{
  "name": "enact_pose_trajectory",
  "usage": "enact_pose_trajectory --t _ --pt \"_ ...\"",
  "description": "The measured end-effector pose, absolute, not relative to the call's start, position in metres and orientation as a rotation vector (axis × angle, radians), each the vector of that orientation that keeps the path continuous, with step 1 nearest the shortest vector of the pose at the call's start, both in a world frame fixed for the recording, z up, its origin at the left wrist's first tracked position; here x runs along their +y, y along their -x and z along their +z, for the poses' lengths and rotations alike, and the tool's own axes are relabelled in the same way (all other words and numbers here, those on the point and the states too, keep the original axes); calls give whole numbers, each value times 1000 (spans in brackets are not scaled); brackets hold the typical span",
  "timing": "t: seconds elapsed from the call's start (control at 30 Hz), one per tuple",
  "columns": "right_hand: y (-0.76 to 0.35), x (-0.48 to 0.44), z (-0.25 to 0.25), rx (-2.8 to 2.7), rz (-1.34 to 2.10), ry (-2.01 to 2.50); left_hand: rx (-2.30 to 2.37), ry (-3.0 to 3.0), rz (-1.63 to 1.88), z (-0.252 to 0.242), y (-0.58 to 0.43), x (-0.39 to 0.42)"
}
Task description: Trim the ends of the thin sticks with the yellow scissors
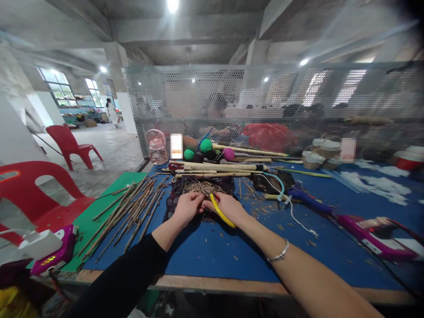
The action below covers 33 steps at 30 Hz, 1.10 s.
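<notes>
My right hand [228, 207] is closed around a tool with a curved yellow handle [218, 212]; it looks like shears, and thin dark metal reaches up and left from it. Close beside it, my left hand [188, 206] is closed in a pinch, fingertips nearly touching the right hand's. Whatever it pinches is too small or hidden to make out. Both hands are over a dark cloth-like tray [172, 201] heaped with brown plant chips [198, 186]. To the left lie several long thin brown sticks [129, 212], loosely bundled on the table.
Pale poles [218, 167] and green and pink balls [206, 145] lie behind the tray, before a perforated metal screen [185, 97]. A white cord [293, 216] and purple power strips [374, 238] lie at right. Red chairs [43, 185] stand left of the blue table [212, 260].
</notes>
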State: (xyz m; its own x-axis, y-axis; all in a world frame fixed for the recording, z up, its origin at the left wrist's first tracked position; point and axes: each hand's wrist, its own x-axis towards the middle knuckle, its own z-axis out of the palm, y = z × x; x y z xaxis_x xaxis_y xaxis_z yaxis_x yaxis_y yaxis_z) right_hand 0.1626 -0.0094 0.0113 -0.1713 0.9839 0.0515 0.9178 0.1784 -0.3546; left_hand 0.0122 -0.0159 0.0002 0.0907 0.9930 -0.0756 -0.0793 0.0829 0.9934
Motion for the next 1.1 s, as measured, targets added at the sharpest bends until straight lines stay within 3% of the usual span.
enact_pose_trajectory --t 1.1 --pt "-162 -12 8 -2222 324 1718 1053 -1033 1211 2 -13 -14"
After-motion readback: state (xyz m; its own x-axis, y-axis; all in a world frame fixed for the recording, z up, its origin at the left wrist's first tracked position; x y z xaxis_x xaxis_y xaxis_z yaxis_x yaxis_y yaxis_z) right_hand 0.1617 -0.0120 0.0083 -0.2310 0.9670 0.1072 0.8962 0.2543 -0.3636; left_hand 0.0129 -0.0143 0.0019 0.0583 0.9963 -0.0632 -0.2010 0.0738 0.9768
